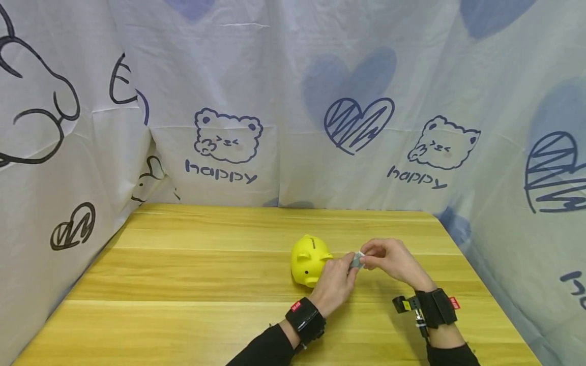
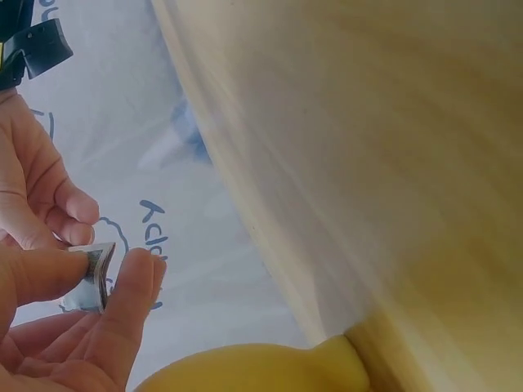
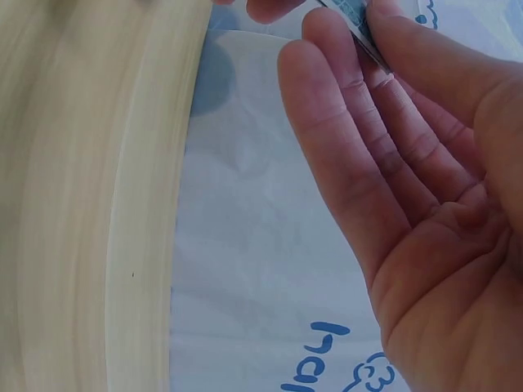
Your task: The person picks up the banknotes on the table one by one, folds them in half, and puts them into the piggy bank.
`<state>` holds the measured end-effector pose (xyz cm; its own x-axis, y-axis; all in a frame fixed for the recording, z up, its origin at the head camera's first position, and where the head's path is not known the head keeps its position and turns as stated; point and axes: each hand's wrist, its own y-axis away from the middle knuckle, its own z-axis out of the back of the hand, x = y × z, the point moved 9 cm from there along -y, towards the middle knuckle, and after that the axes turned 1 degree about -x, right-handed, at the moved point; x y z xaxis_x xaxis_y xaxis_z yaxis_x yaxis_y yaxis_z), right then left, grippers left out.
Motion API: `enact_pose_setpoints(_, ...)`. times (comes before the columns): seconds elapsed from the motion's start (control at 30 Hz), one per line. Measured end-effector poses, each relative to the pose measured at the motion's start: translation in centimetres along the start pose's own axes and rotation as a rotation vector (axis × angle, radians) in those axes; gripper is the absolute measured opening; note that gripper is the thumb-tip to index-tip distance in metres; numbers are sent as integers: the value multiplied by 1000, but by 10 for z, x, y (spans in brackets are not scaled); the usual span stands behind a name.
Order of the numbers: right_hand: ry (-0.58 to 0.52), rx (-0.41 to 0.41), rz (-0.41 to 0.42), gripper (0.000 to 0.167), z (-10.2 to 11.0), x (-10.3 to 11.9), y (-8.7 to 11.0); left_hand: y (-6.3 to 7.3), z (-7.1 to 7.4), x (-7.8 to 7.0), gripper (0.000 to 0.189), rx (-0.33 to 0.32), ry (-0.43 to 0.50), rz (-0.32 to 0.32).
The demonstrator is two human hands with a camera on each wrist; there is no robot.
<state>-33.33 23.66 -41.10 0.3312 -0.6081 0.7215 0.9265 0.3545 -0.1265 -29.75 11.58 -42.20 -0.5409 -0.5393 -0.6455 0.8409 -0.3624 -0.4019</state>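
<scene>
A small folded banknote (image 1: 357, 260), greyish green with print on it, is held up between the two hands over the right part of the table. My left hand (image 1: 333, 284) pinches one end of the banknote (image 2: 96, 279) between thumb and fingers; its layered folded edge shows in the left wrist view. The other end is pinched by the right hand (image 1: 394, 260), thumb against fingertips, as the right wrist view shows at the top. Just left of the left hand stands a yellow piggy bank (image 1: 308, 256), with a dark slot on its back; the hand partly covers its front.
The wood-patterned table (image 1: 174, 274) stretches out to the left. Behind it and along both sides hangs a white curtain (image 1: 293, 168) with bear and heart drawings. A camera (image 1: 402, 304) sticks out from the right wrist strap.
</scene>
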Motion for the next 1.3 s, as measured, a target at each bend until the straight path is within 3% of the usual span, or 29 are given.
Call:
enact_pose_setpoints(0.33,-50,-20,1,22,4,4,1,1,2,-1,19,-19,-69,19)
enact_pose_setpoints(1.3,7,-39,41,31,3,11,2,1,0,3,16,27,12,38)
